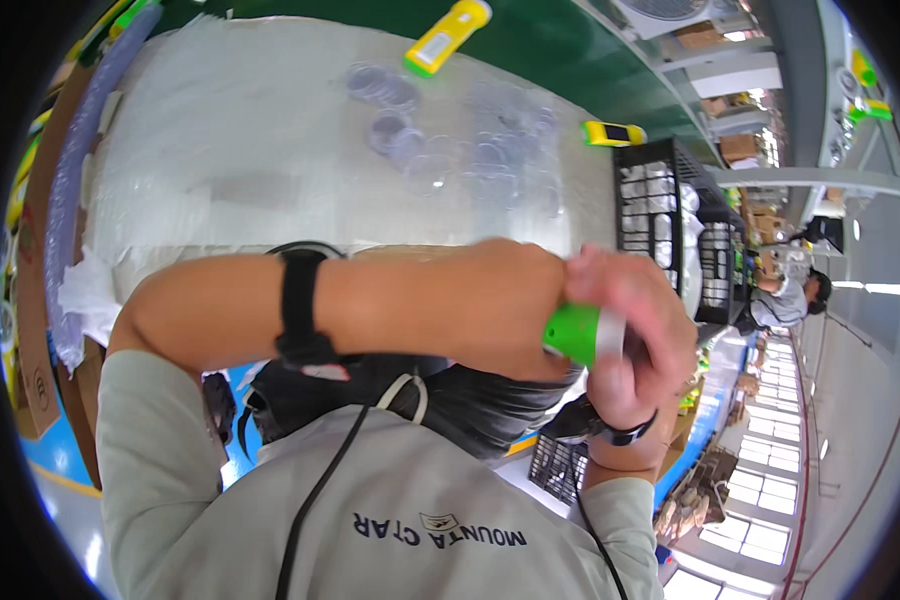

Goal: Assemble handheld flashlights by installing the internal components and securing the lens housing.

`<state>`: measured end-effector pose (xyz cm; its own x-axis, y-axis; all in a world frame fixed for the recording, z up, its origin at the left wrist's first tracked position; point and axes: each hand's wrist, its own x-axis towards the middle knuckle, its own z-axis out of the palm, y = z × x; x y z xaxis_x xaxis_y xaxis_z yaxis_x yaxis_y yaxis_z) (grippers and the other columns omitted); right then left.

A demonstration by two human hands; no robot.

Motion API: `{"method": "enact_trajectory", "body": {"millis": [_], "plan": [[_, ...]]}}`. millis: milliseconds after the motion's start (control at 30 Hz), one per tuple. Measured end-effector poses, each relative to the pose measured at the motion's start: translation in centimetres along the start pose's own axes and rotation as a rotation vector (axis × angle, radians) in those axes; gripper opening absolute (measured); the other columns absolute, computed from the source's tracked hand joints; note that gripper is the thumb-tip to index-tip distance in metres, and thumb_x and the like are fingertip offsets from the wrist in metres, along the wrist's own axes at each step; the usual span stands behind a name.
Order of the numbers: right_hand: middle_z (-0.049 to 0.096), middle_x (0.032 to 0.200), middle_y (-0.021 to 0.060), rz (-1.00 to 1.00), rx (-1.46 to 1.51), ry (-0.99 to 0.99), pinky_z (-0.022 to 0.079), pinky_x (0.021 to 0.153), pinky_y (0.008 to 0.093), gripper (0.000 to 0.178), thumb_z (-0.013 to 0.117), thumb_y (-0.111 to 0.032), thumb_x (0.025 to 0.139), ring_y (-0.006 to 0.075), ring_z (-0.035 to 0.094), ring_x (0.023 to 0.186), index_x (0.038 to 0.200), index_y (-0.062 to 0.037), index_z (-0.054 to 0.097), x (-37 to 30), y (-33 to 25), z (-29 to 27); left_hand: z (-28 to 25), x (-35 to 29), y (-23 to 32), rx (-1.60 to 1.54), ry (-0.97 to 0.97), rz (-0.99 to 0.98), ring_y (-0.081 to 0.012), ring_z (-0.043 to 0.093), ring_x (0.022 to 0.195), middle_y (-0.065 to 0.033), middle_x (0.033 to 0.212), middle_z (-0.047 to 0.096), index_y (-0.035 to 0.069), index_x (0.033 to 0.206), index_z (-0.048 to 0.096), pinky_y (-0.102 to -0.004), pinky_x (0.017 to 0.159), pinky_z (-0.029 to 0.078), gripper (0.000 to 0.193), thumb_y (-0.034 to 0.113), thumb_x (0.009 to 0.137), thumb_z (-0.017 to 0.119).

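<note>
Both my hands meet at the right, above the table's near edge. My right hand [645, 335] is wrapped round a green and white cylindrical part [572, 332], whose green end points left. Across my body reaches my left forearm, with a black strap on it. My left hand [530, 280] is right beside that part, blurred, and its fingers are hidden near the right hand. Several clear round discs [395, 132] lie loose on the pale, film-covered table top [230, 120] beyond my arms.
A yellow flashlight-shaped device [448, 38] with a green end lies at the far edge, and a similar one [613, 134] farther right. Black plastic crates [650, 195] with white items stand right of the table. Bubble wrap [75, 190] runs along the left edge. Another person [785, 300] works at far right.
</note>
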<state>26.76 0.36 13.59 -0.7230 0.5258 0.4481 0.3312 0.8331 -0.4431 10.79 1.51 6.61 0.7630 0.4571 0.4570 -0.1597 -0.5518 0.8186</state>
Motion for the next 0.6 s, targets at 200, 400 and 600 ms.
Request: {"method": "enact_trajectory", "body": {"millis": [200,400,600], "plan": [[0.064,0.105,0.0163,0.158,0.116,0.175,0.037,0.098,0.0513,0.053,0.053,-0.041,0.087,0.0335,0.064,0.09,0.118,0.0021,0.056,0.5,-0.2,0.3,-0.6,0.0,1.7,0.078,0.215,-0.388,-0.0323,0.063,0.082,-0.0147,0.086,0.065,0.005,0.105,0.059,-0.0386,0.073,0.051,0.034,0.02,0.074,0.065],[0.065,0.098,0.0144,-0.07,0.022,-0.103,0.045,0.091,0.0408,0.043,0.049,-0.033,0.09,0.0331,0.062,0.099,0.116,0.0,0.059,0.7,-0.7,-1.1,1.2,-0.1,0.3,-0.192,0.128,0.008,-0.0309,0.064,0.085,-0.0153,0.088,0.065,0.003,0.101,0.06,-0.0382,0.075,0.05,0.029,0.016,0.075,0.065],[0.064,0.093,0.0183,0.293,0.198,0.206,0.048,0.084,0.0368,0.047,0.053,-0.034,0.088,0.0306,0.063,0.093,0.118,0.0019,0.057,-0.1,0.7,0.7,-0.8,0.2,1.6,-0.201,0.111,-0.476,-0.0234,0.064,0.076,-0.0118,0.083,0.063,0.004,0.1,0.059,-0.0342,0.07,0.049,0.031,0.021,0.076,0.066]]}}
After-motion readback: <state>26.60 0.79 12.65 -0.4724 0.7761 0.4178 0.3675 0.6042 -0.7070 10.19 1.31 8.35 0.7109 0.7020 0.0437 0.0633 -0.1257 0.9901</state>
